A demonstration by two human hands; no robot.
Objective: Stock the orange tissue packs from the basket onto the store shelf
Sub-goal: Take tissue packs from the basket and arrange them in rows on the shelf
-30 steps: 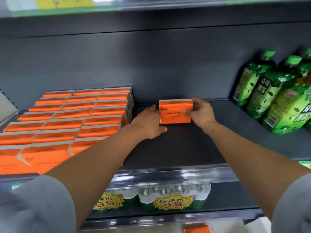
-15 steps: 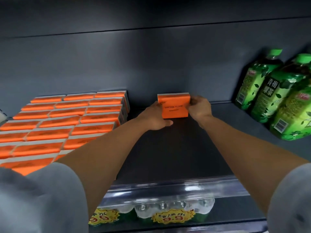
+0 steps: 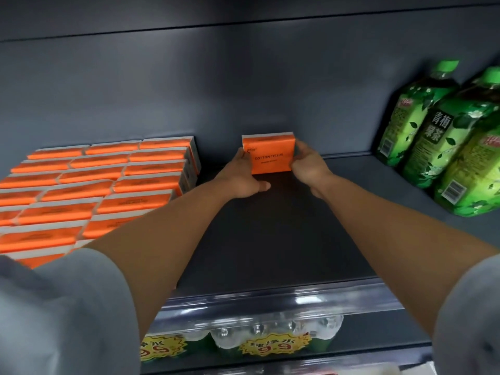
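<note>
An orange tissue pack point(image 3: 268, 155) labelled "cotton tissue" stands upright near the back wall of the dark shelf point(image 3: 284, 239). My left hand point(image 3: 243, 177) grips its left side and my right hand point(image 3: 307, 166) grips its right side. A block of several stocked orange tissue packs point(image 3: 108, 182) fills the shelf's left part, with a gap between it and the held pack. The basket is out of view.
Green tea bottles point(image 3: 443, 136) stand at the shelf's right end. A clear plastic rail point(image 3: 270, 304) runs along the shelf's front edge. Below it, shrink-wrapped water bottles point(image 3: 270, 334) with yellow 9.9 price tags sit on the lower shelf.
Both hands pushed the pack farther back toward the rear wall. My left hand, at first resting beside the pack, now grips its left side.
</note>
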